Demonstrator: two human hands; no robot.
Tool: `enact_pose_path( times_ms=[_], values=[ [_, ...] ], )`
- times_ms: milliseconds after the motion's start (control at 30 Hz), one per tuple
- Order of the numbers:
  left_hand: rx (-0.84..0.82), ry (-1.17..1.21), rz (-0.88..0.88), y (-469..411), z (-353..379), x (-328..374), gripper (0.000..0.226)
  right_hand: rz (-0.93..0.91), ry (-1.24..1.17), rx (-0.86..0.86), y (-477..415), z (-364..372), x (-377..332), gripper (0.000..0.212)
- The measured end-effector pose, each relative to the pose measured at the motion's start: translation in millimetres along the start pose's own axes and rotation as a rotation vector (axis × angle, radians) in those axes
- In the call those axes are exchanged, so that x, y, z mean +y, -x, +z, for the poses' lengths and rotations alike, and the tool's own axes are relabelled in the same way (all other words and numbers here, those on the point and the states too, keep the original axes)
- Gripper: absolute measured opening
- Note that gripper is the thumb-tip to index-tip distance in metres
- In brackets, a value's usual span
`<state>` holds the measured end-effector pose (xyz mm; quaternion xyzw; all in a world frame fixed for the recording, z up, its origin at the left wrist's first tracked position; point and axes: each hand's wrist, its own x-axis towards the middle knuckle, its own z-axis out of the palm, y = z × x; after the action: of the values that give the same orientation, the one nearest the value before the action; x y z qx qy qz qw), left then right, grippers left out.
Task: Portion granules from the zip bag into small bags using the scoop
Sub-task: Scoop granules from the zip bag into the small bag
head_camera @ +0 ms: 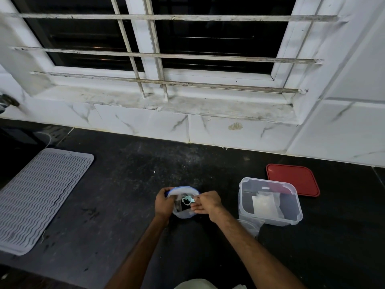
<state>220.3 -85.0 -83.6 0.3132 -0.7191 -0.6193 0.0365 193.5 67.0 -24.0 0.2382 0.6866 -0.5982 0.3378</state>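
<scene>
Right grip (206, 203) pinches scoop (188, 199) of granules (186, 203) inside zip bag (183, 189).

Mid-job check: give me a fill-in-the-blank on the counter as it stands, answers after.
The left hand grips the zip bag, while the right hand holds the ____ in its mouth. The lid behind the container is ____. The ribbed mat lies to the bag's ____.
Missing: scoop; red; left.
</scene>
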Motion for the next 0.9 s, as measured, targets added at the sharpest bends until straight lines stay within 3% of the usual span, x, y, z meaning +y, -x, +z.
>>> enact_pose_path(
  times_ms=[133,300,400,500,600,700,900],
  values=[
    [-0.030,0.067,-0.013,5,-1,6,0.024,0.017,-0.007,-0.074,9,-8,-3,0.019],
    [-0.094,0.045,0.002,16,-14,2,0.042,-0.032,-0.046,-0.164,34,-27,-11,0.016],
    [0.033,-0.103,0.247,45,-19,10,0.057,-0.093,-0.072,-0.245,55,-51,-17,0.017],
    [0.156,-0.109,0.516,87,-3,21,0.046,-0.152,-0.118,-0.247,79,-90,-21,0.016],
    [-0.142,-0.108,0.482,123,35,19,0.029,-0.204,-0.116,-0.182,100,-140,-16,0.016],
    [-0.479,-0.208,0.428,137,72,-3,0.046,-0.227,-0.052,-0.079,108,-183,3,0.015],
    [-0.522,-0.283,0.388,141,105,-21,0.036,-0.250,0.142,-0.006,103,-207,47,0.011]
  ],
)
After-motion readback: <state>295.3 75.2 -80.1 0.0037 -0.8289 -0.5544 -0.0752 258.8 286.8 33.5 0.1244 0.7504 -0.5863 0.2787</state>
